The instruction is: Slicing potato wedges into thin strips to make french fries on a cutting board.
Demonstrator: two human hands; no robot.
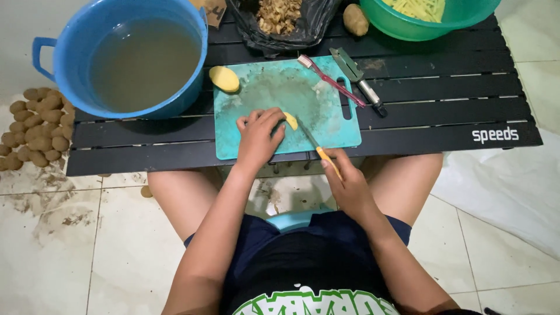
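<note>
We note a peeled potato piece (pixel 290 120), pale yellow, lying on the near half of the teal cutting board (pixel 326 131), its visible end poking out to the right from under the left hand (pixel 257 137). That hand is curled down over the piece, fingertips pressing it to the board. We cannot fix the piece's long axis, since most of it is covered.

The knife (pixel 318 147) comes in from the right and near side: its blade runs diagonally up-left toward the exposed end, tip just beside it. The right hand (pixel 347 185) is closed around the yellow handle, off the board's near edge. So the left hand is on the piece; the right reaches it only through the blade.

Further out on the board: a second peeled potato (pixel 224 79) at the far left corner, a red toothbrush (pixel 330 80) and a peeler (pixel 357 80) at the far right. The black slatted counter (pixel 443 111) also carries a blue tub of murky water (pixel 140 61), a green bowl (pixel 429 20) and an unpeeled potato (pixel 355 19).
</note>
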